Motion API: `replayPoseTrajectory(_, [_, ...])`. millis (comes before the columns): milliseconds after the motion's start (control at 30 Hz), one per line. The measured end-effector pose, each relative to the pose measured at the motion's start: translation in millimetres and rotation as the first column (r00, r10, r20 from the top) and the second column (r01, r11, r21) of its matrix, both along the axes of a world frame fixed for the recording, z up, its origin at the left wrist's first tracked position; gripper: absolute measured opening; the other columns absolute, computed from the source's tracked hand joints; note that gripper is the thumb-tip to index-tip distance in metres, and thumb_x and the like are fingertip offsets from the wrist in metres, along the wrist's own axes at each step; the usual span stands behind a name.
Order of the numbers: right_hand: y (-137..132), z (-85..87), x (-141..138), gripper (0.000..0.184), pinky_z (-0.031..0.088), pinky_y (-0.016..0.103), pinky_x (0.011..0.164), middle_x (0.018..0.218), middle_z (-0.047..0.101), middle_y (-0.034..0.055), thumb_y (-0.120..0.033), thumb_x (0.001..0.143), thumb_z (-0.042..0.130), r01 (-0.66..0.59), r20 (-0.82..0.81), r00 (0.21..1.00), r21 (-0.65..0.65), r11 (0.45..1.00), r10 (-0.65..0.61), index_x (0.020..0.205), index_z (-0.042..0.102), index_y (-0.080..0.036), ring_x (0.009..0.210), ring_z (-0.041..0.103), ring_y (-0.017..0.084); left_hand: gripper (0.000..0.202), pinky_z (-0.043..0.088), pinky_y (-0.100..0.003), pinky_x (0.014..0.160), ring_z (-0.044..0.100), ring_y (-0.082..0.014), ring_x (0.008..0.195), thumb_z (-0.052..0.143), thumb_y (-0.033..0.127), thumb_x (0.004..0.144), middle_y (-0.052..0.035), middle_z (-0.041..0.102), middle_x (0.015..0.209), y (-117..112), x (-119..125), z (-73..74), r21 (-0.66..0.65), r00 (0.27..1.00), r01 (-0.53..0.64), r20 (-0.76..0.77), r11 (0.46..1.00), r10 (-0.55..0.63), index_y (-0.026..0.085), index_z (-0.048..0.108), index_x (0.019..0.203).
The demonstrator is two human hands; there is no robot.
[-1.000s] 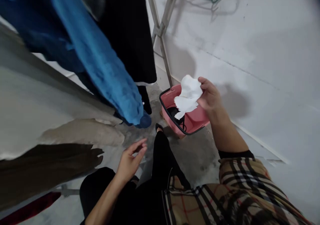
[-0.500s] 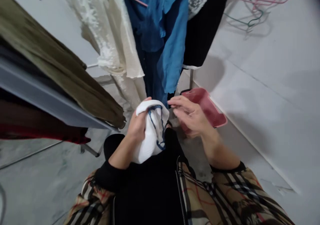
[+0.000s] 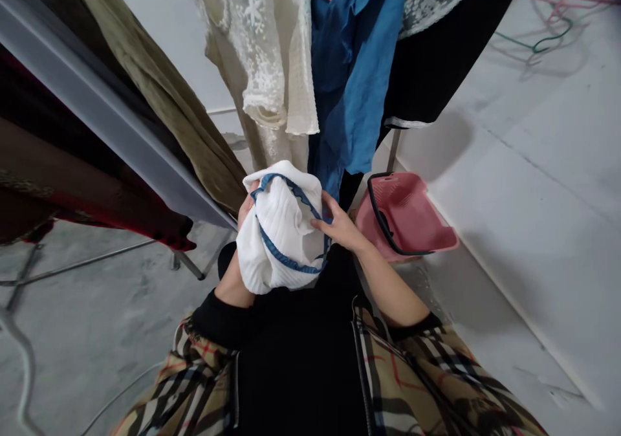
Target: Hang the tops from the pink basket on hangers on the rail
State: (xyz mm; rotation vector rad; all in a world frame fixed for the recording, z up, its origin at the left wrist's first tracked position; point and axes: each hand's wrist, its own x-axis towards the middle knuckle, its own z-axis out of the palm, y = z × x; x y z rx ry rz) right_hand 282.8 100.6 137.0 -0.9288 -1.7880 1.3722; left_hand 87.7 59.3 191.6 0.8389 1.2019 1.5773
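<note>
A bunched white garment [image 3: 286, 219] with a blue ruffled edge is held up in front of my body, its blue trim forming an open loop. My left hand [image 3: 246, 204] grips it from the left, the fingers mostly hidden behind the cloth. On the other side, my right hand [image 3: 337, 224] pinches the blue-trimmed edge between thumb and fingers. What kind of garment it is, I cannot tell from the folds.
Ahead hang a cream lace garment [image 3: 272, 54], a blue shirt [image 3: 363, 87] and a black garment [image 3: 441, 54]. More clothes, one of them olive [image 3: 150, 80], hang at left. A pink basket [image 3: 422, 213] with a black handle stands at right. Hangers [image 3: 557, 41] are on the wall.
My right hand has moved left from beside the white garment and taken hold of its edge. The cloth is spread wider, with more blue trim showing. The view has shifted left.
</note>
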Motion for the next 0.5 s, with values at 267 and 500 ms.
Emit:
replayPoseTrajectory(267, [14.1, 29.6, 2.7, 0.042, 0.054, 0.037, 0.085, 0.096, 0.072, 0.0043, -0.048, 0.072, 0.071, 0.206, -0.262, 0.932, -0.187, 0.961, -0.25, 0.103, 0.066, -0.02, 0.1, 0.065, 0.024, 0.045, 0.059, -0.04, 0.08, 0.069, -0.0283, 0.099, 0.056, 0.065, 0.083, -0.0036, 0.072, 0.085, -2.8, -3.1, 5.9, -0.021, 0.93, 0.25, 0.284, 0.968, -0.234, 0.022, 0.065, 0.093])
replayPoseTrajectory(500, [9.9, 76.2, 29.0, 0.027, 0.056, 0.035, 0.077, 0.081, 0.069, -0.0002, -0.045, 0.075, 0.072, 0.357, -0.396, 0.825, -0.19, 0.915, -0.404, 0.09, 0.064, -0.024, 0.085, 0.067, 0.019, 0.038, 0.058, -0.04, 0.072, 0.071, -0.0281, 0.082, 0.07, 0.051, 0.076, -0.0068, 0.072, 0.077, -5.1, -9.8, -14.6, -0.197, 0.899, 0.395, 0.283, 0.897, -0.334, 0.017, 0.068, 0.092])
